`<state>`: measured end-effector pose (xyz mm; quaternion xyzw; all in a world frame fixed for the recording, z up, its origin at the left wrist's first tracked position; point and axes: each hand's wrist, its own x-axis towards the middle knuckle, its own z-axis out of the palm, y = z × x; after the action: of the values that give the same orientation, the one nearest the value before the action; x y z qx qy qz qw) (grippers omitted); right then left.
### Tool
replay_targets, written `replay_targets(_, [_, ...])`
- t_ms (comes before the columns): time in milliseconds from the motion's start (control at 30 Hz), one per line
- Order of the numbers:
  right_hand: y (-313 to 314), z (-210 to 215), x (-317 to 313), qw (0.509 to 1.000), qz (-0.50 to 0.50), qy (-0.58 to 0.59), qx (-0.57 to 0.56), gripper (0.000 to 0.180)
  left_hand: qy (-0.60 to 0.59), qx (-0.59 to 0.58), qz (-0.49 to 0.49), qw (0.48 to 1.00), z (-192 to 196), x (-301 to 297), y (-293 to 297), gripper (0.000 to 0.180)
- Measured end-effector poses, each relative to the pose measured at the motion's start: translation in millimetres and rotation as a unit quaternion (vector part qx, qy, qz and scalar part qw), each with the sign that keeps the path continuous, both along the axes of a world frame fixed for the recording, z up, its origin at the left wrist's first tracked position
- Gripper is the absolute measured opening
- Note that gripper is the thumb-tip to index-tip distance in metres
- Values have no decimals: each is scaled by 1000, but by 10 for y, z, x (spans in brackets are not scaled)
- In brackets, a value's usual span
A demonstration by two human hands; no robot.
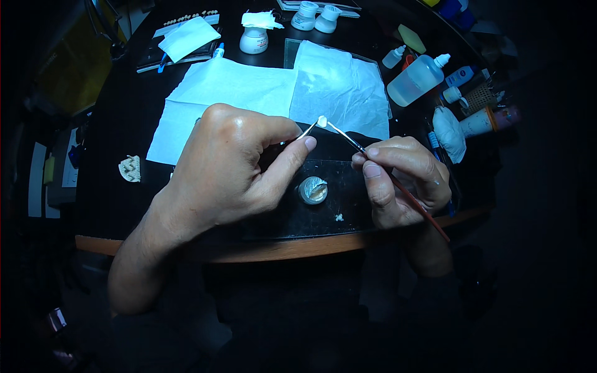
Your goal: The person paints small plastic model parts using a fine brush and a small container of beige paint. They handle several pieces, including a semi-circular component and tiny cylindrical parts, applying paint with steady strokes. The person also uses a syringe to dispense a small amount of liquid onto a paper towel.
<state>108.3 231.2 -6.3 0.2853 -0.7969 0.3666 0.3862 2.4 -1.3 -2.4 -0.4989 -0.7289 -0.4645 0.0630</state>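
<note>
My left hand (227, 165) is closed on metal tweezers (306, 131), mostly hidden by the fingers. At their tips sits a small white piece shaped like a tooth crown (322, 121). From the other side, a fine brush (356, 146) with a reddish-brown handle reaches toward it, its pale tip touching or nearly touching. My right hand (407, 180) grips this brush like a pen. Below and between the hands stands a small jar (313, 191) with torn foil over part of its mouth and something pale inside. A tiny whitish cluster (339, 217) lies nearer the table's front edge.
White paper sheets (233, 87) cover the middle of the dark table. White jars (254, 40) stand at the back, a clear squeeze bottle (418, 81) and smaller bottles at the right. A toothed beige model piece (130, 169) lies left. The wooden edge (280, 246) runs along the front.
</note>
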Motion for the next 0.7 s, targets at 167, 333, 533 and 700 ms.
replay_targets(167, [-25,13,2,1000,-3,-14,-2,14,-16,11,-2,1000,-13,13,7,23])
replay_targets(333, [6,13,29,1000,8,-12,-12,15,-24,10,-5,1000,-39,-3,12,24])
replay_targets(533, [0,0,32,998,13,-3,-56,13,-242,-11,-39,969,177,41,-46,34])
replay_targets(700, [-3,-9,31,997,29,5,-69,14,-306,7,-70,949,140,7,-59,45])
